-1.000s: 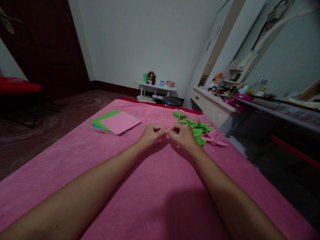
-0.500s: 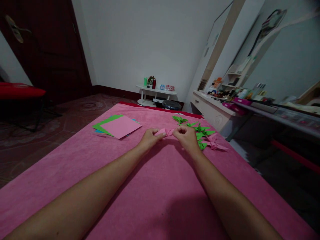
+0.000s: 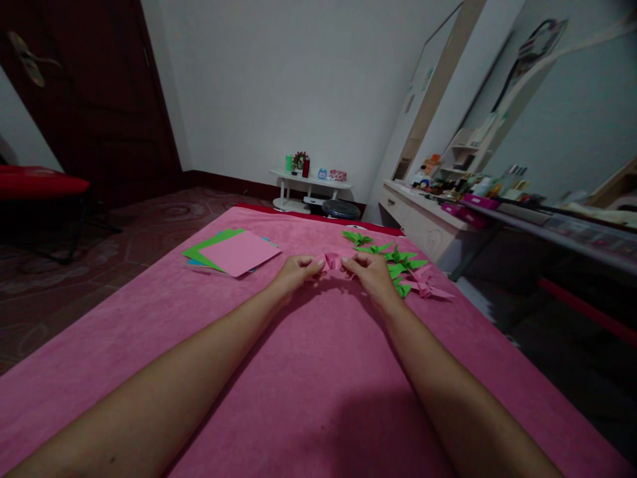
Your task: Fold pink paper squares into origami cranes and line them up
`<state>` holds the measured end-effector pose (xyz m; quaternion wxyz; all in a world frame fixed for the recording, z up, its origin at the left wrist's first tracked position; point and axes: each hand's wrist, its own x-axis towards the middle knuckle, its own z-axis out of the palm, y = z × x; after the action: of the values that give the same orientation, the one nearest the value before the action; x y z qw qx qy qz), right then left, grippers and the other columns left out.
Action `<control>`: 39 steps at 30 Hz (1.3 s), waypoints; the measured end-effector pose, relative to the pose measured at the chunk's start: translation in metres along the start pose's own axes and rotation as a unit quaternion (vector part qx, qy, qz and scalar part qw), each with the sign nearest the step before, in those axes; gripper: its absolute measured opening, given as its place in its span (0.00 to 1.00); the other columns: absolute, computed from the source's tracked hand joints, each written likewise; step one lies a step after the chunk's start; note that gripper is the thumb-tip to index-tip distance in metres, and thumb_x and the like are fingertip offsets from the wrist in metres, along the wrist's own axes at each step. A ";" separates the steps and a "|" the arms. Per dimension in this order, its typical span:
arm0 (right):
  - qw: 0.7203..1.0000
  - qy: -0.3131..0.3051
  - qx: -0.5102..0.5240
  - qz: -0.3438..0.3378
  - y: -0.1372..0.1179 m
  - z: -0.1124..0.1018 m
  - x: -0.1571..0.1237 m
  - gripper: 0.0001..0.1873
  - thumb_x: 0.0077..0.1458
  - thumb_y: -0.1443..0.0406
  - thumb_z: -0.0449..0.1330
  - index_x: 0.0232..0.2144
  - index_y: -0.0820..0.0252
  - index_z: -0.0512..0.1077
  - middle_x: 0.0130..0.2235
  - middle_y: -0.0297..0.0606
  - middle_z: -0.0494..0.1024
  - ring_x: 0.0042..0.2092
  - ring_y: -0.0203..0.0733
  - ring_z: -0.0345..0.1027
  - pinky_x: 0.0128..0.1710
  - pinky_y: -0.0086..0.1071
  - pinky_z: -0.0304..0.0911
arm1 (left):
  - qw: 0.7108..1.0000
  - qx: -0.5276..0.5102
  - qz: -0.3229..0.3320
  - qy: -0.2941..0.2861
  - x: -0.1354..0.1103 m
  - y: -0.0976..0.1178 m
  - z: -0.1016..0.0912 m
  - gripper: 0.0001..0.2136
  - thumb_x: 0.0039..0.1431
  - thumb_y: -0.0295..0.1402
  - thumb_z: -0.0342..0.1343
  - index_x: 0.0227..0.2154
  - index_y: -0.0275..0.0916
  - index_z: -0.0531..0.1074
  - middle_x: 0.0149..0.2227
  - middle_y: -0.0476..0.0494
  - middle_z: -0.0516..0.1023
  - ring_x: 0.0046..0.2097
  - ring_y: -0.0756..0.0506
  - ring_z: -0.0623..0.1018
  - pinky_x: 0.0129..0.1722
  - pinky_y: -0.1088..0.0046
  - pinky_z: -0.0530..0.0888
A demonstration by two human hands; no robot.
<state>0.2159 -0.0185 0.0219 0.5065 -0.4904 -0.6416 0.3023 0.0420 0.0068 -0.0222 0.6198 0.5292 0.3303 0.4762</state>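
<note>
Between my two hands is a folded pink origami crane (image 3: 332, 261), partly hidden by my fingers. My left hand (image 3: 299, 269) pinches its left side between thumb and fingers. On its right side, my right hand (image 3: 369, 271) grips it in a similar pinch. Just beyond and right of my right hand lie several green origami cranes (image 3: 397, 255). A finished-looking pink crane (image 3: 425, 285) rests beside them. Left of my left hand is a stack of square paper sheets (image 3: 241, 252), pink on top with green and blue edges showing.
A pink cloth (image 3: 279, 372) covers the surface under my hands. Past its far edge stands a low white table (image 3: 311, 178) with small items. A cluttered dresser (image 3: 423, 212) is at the right. A red seat (image 3: 42, 181) and a dark door (image 3: 94, 99) are at the left.
My fingers have shifted on the pink crane; its middle now looks spread wider between them. My right hand has gone from a curled grip to a flatter pinch.
</note>
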 end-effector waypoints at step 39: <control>0.960 0.078 0.204 0.176 0.024 0.007 0.005 0.05 0.33 0.66 0.59 0.12 0.63 0.69 0.14 0.35 0.71 0.15 0.30 0.58 0.13 0.23 0.52 | 0.993 -0.075 -0.087 0.018 0.002 0.001 0.001 0.12 0.46 0.38 0.59 0.22 0.33 0.69 0.17 0.50 0.63 0.17 0.56 0.61 0.15 0.82 0.54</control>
<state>0.2172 -0.0053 0.0004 0.5829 -0.5038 -0.4287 0.4718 0.0431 0.0087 -0.0208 0.6907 0.4418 0.3492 0.4535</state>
